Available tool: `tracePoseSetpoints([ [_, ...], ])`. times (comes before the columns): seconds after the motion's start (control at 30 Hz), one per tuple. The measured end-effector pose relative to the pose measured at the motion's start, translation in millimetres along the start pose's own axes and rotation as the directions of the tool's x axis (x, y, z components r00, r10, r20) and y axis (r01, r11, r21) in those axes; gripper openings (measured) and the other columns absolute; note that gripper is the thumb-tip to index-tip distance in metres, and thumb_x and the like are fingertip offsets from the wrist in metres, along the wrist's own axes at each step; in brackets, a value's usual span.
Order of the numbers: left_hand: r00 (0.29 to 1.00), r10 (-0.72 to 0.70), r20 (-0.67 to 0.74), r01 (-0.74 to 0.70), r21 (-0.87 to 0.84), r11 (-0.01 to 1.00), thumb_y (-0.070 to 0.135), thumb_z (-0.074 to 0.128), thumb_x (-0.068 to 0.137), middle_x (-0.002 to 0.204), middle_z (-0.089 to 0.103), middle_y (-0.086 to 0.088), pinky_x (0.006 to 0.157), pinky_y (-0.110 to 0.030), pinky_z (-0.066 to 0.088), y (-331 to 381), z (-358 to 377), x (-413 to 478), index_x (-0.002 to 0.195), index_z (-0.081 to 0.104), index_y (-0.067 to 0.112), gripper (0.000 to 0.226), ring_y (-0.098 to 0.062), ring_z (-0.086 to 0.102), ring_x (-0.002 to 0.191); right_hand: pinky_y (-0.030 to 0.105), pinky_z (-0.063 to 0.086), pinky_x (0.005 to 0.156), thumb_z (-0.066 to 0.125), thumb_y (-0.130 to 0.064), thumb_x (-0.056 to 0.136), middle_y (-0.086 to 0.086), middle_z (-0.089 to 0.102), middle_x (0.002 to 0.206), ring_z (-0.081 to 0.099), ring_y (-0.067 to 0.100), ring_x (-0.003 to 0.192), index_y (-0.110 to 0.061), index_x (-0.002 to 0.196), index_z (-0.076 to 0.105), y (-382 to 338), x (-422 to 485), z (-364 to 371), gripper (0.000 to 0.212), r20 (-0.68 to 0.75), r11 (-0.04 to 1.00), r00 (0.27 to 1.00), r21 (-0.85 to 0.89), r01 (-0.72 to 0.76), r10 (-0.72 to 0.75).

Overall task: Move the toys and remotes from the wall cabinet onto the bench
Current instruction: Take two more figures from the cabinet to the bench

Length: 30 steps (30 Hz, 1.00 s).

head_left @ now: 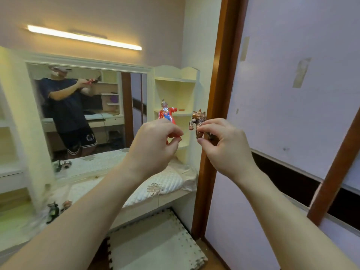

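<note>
Mirror (93, 114): wide, white-framed, on the wall behind the bench; it reflects a person in a dark shirt and shorts with both hands raised
Bench (167, 184): runs below the mirror, topped with a white quilted cover that reaches its right end
Mat (155, 240): pale foam tiles on the floor in front of the bench
Cabinet (175, 90): cream corner shelves standing at the bench's right end, against the brown door frame
Left hand (153, 145): raised in front of the lower shelves, thumb and fingers curled, pinching the red figure by its legs
Right hand (224, 145): raised just beside the left, apart from it, thumb and forefinger pinching the brown figure at its lower body
Red figure (166, 114): upright above the left hand, in the air over the bench's right end, in front of the middle shelf
Brown figure (197, 118): spiky, upright, in the air before the cabinet's right edge
Toys (53, 211): a dark green one and a smaller one beside it, blurred, at the bench's left end
</note>
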<state>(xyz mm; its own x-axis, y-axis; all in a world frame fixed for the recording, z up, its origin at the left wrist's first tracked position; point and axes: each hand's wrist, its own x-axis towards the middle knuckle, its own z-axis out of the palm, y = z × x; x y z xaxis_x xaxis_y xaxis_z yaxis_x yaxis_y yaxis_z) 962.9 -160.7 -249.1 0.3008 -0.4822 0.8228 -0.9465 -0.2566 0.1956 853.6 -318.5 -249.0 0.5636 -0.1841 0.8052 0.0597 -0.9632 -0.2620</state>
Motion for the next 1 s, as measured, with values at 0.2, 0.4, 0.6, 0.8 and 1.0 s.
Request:
tracePoseSetpoints([
  [0.2,0.994,-0.104,0.037,0.101,0.066,0.993,0.011,0.074,0.082,0.088,0.069,0.006,0.076,-0.009,0.041,-48,7,-11,0.092,0.075,0.016,0.011,-0.005,0.06,0.081,0.03,0.052,0.09,0.072,-0.016,0.084,-0.005,0.066,0.111,0.059,0.009,0.103,-0.02,0.107,0.072,10,15,63,0.024,0.087,0.996,0.996,0.094,-0.005,-0.003],
  [0.4,0.972,-0.234,0.014,0.229,0.153,0.961,0.011,0.073,0.084,0.087,0.065,0.011,0.072,-0.004,0.038,-84,26,-14,0.093,0.074,0.017,0.011,-0.001,0.056,0.08,0.033,0.052,0.09,0.071,-0.016,0.084,-0.004,0.066,0.11,0.059,0.012,0.104,-0.018,0.105,0.073,31,40,114,0.021,0.157,0.978,0.986,0.209,0.024,-0.058],
  [0.6,0.936,-0.345,-0.072,0.352,0.228,0.908,0.011,0.073,0.083,0.084,0.06,0.015,0.073,-0.009,0.04,-115,32,-15,0.091,0.074,0.017,0.01,0.004,0.053,0.074,0.033,0.052,0.087,0.072,-0.015,0.084,-0.004,0.067,0.107,0.06,0.012,0.1,-0.019,0.102,0.074,42,70,161,0.019,0.192,0.94,0.968,0.327,0.095,-0.165],
  [0.8,0.895,-0.431,-0.115,0.445,0.307,0.841,0.008,0.073,0.082,0.083,0.06,0.014,0.071,-0.001,0.038,-138,30,-27,0.091,0.074,0.015,0.011,0.007,0.054,0.073,0.036,0.053,0.088,0.071,-0.016,0.085,-0.003,0.067,0.108,0.06,0.015,0.103,-0.019,0.099,0.074,34,81,213,0.015,0.249,0.887,0.935,0.446,0.121,-0.253],
  [1.0,0.867,-0.475,-0.15,0.496,0.348,0.796,0.006,0.073,0.081,0.082,0.063,0.011,0.071,-0.014,0.045,-180,16,-42,0.087,0.074,0.015,0.011,-0.003,0.056,0.074,0.035,0.053,0.09,0.069,-0.021,0.086,-0.007,0.067,0.11,0.058,0.01,0.105,-0.023,0.1,0.073,13,94,275,0.014,0.276,0.86,0.905,0.485,0.16,-0.325],
])
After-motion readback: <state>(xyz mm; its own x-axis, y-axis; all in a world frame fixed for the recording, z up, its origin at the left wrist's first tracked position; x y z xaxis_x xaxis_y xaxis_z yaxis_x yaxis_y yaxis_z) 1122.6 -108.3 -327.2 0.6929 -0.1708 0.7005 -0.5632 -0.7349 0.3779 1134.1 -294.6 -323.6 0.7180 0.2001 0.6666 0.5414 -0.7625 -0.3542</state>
